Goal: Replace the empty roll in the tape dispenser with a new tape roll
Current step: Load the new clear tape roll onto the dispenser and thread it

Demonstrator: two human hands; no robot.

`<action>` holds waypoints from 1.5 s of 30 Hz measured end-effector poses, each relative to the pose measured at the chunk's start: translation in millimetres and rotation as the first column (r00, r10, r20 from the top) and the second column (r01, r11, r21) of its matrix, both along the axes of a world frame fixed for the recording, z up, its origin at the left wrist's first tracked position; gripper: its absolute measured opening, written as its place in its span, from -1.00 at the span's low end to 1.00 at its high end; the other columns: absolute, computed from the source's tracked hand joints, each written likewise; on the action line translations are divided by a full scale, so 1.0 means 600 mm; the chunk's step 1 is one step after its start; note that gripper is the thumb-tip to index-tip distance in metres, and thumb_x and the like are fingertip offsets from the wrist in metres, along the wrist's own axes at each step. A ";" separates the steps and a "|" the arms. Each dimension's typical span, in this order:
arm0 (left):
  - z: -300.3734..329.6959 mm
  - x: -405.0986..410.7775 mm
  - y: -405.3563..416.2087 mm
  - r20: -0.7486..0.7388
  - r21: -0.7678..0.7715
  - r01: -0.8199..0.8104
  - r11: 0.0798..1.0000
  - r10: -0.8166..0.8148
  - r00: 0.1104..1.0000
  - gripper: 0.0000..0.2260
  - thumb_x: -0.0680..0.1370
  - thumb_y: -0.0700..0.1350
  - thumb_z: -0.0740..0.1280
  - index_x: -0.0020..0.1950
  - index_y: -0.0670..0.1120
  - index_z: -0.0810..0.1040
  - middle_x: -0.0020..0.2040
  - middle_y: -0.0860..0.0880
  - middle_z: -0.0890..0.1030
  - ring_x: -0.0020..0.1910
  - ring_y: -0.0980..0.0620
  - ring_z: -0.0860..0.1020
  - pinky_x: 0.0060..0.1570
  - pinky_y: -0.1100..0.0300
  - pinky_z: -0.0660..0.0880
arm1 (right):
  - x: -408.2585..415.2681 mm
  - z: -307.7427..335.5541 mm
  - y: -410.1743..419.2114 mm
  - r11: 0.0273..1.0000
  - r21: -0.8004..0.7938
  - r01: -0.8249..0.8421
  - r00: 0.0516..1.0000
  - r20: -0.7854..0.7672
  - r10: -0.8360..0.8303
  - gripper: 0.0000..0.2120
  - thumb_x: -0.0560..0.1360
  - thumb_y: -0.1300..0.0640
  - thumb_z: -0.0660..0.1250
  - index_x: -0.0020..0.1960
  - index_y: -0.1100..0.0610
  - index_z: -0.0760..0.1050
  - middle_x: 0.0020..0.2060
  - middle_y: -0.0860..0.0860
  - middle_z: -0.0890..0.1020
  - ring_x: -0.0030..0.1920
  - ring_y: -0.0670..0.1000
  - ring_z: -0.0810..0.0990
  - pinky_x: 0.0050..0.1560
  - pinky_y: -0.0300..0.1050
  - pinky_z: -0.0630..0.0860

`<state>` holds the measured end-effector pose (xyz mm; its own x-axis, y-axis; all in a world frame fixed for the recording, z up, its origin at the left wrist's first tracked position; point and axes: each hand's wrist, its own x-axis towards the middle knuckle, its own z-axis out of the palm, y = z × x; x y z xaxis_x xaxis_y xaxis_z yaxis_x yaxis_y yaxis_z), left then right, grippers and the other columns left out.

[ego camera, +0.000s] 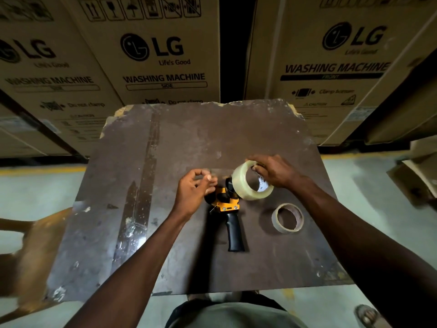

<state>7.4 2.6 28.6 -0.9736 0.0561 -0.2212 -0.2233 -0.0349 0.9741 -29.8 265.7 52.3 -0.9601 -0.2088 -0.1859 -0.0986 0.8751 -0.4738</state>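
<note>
Tabletop (pixel 165 143) lies bare toward its chipped far edge. Dispenser (pixel 228 204) lies flat mid-table, handle pointing toward the person. Right hand (pixel 276 171) grips the new roll (pixel 250 183); left hand (pixel 194 190) pinches its pulled tape end, empty core (pixel 287 217) lying apart.

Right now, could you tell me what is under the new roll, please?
The new roll is held up by the right hand, above the head of the dispenser. That head is partly hidden behind the roll. The left hand pinches its pulled-out tape end.

Glossy clear tape roll (pixel 250 183); scuffed matt brown table (pixel 165 162); cardboard boxes (pixel 151 50).
</note>
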 end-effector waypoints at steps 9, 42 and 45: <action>0.005 0.009 0.012 0.283 0.189 -0.251 0.949 0.192 0.940 -0.64 0.54 -0.07 0.45 0.08 -0.38 0.57 0.03 -0.30 0.69 0.05 -0.18 0.69 0.16 -0.07 0.60 | 0.003 0.009 0.002 0.999 0.035 0.017 1.000 -0.008 -0.017 -0.59 0.60 0.20 0.27 0.45 0.04 0.47 0.25 0.15 0.62 0.23 0.20 0.57 0.19 -0.03 0.42; 0.023 -0.008 -0.011 0.476 0.153 -0.264 0.952 0.163 0.864 -0.75 0.48 -0.44 0.40 0.14 -0.33 0.56 -0.12 -0.22 0.65 -0.23 -0.06 0.63 -0.23 0.23 0.64 | 0.001 0.020 0.007 0.997 -0.041 -0.070 0.994 0.087 0.074 -0.23 0.36 -0.01 0.51 0.49 0.13 0.33 0.29 0.15 0.44 0.28 0.13 0.46 0.21 -0.10 0.42; 0.020 -0.015 -0.016 0.348 0.057 -0.147 0.988 0.119 0.930 -0.79 0.49 -0.41 0.40 0.12 -0.36 0.60 -0.20 -0.16 0.67 -0.24 -0.05 0.61 -0.13 0.21 0.61 | 0.001 0.014 0.018 0.994 0.040 -0.105 0.993 0.059 0.103 -0.35 0.36 0.08 0.56 0.38 0.13 0.42 0.22 0.07 0.39 0.11 0.01 0.42 0.03 -0.24 0.30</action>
<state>-1.6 -7.0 40.4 -0.8391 -0.0370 -0.5427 -0.5308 -0.1621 0.8318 -29.4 276.5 61.0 -0.9212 -0.2977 -0.2505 -0.1641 0.8811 -0.4435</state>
